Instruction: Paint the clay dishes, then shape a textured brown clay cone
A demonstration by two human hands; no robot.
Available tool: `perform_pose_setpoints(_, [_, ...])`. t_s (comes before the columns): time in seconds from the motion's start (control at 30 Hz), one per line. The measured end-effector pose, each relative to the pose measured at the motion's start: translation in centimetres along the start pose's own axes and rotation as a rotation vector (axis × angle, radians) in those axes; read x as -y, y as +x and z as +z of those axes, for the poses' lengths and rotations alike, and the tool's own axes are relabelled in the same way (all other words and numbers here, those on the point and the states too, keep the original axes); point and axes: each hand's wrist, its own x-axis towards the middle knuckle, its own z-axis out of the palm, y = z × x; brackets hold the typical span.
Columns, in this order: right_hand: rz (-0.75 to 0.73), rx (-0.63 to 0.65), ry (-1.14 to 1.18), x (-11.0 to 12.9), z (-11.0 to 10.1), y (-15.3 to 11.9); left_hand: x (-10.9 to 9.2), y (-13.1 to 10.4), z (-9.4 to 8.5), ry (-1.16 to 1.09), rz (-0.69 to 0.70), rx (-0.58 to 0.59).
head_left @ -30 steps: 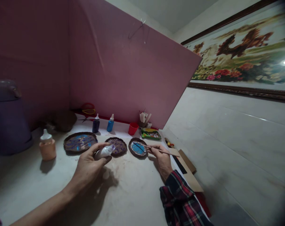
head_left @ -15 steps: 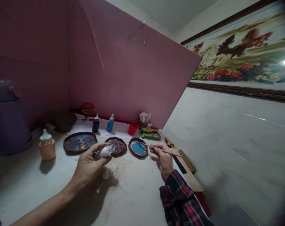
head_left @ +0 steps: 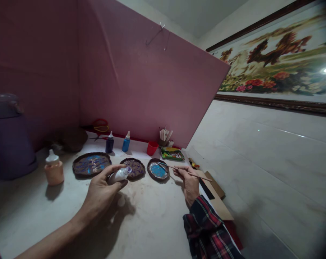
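My left hand [head_left: 105, 183] is wrapped round a white paint bottle [head_left: 118, 175], tilted, with its uncapped mouth toward the right. Pinched in my right hand [head_left: 188, 181] is a thin paintbrush [head_left: 179, 169]. The brush tip is over the smallest brown dish [head_left: 157, 169], whose inside is painted blue with a whitish edge; whether the tip touches it I cannot tell. Partly behind the bottle lies a middle brown dish [head_left: 137, 168] with purple and white marks. Farther left is a larger brown dish [head_left: 91, 164] streaked in blue and purple.
An orange paint bottle [head_left: 54, 169] stands at the left. Behind the dishes are a dark blue bottle [head_left: 109, 144], a light blue bottle [head_left: 126, 143], a red cup [head_left: 152, 148], a green packet [head_left: 173, 154] and scissors [head_left: 100, 128]. A purple container [head_left: 10, 140] rises far left. Cardboard [head_left: 218, 205] lies right.
My right hand and the paintbrush have shifted slightly to the right. My left hand holds the white bottle in nearly the same place.
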Motion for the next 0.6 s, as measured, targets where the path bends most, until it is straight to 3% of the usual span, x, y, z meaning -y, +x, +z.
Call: perform_pose_setpoints(0.6, [0.052, -0.028, -0.034, 0.03, -0.17, -0.07, -0.17, -0.04, -0.1, 0.018, 0.018, -0.004])
